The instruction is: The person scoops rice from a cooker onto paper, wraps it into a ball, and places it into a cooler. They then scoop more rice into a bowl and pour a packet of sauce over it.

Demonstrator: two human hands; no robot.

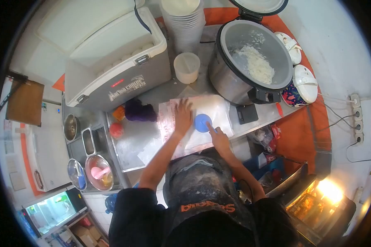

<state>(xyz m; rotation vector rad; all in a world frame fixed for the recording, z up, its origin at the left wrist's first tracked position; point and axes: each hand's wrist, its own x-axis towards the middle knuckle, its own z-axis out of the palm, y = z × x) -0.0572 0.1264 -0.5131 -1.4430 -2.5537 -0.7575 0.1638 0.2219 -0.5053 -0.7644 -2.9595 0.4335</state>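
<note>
My left hand (183, 116) lies with its fingers spread over wrapping paper with red print (165, 123), on the metal counter (132, 142). In my right hand (221, 140) is the handle of a blue rice scoop (201, 123), its round head over a white sheet of paper (216, 108) just right of my left hand. Beyond them, a large rice cooker (231, 78) stands with its lid up, and white rice (255, 66) lies heaped inside. A clear plastic tub (186, 68) stands behind the paper.
A grey cooler box (130, 84) stands open at the back left beside stacked tubs (183, 24). A purple cloth (140, 111) and a red ball-shaped thing (116, 130) lie left. Steel bowls (99, 173) hold utensils. A black flat device (247, 114) sits right; a lit glowing case (317, 201) is lower right.
</note>
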